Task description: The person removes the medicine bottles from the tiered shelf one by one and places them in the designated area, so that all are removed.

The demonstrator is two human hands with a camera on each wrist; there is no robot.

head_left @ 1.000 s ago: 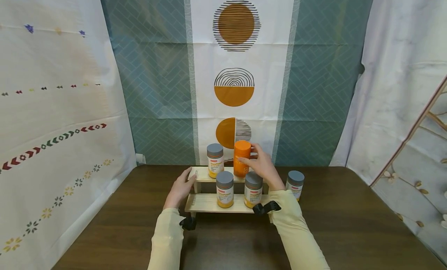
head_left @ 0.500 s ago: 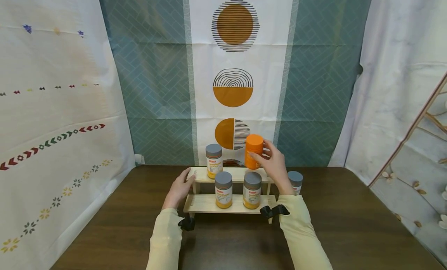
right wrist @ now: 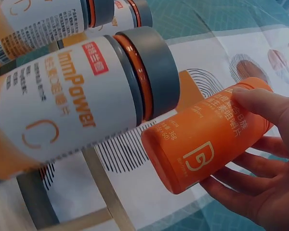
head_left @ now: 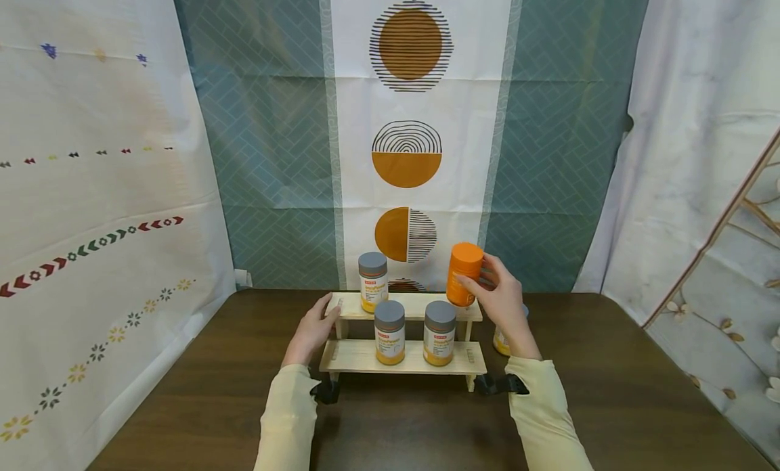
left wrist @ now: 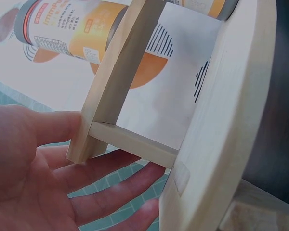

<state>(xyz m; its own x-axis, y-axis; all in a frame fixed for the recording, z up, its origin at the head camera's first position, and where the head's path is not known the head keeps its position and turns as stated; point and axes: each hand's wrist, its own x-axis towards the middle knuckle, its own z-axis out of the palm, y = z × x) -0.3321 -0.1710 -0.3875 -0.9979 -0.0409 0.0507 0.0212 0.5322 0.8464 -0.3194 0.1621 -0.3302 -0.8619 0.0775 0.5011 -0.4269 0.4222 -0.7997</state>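
My right hand (head_left: 501, 300) holds an orange supplement bottle (head_left: 464, 275) between thumb and fingers, at the right end of the upper tier of a two-tier wooden display rack (head_left: 347, 352). In the right wrist view the orange bottle (right wrist: 207, 139) is tilted, its base apart from the wood. At the rack's left end my left hand (head_left: 311, 330) grips the upper board; the left wrist view shows the thumb on one face and fingers on the other. A grey-capped bottle (head_left: 373, 281) stands on the upper tier, and two more, a left one (head_left: 390, 332) and a right one (head_left: 439, 333), on the lower.
Another grey-capped bottle (head_left: 501, 342) stands on the dark wooden table (head_left: 201, 383) to the right of the rack, partly hidden by my right hand. Behind the table hangs a patterned cloth (head_left: 274, 153), with white curtains at both sides.
My right hand has lifted the orange bottle from the middle of the upper tier, carried it right and lowered it slightly over the right end. The left hand has stayed on the rack.
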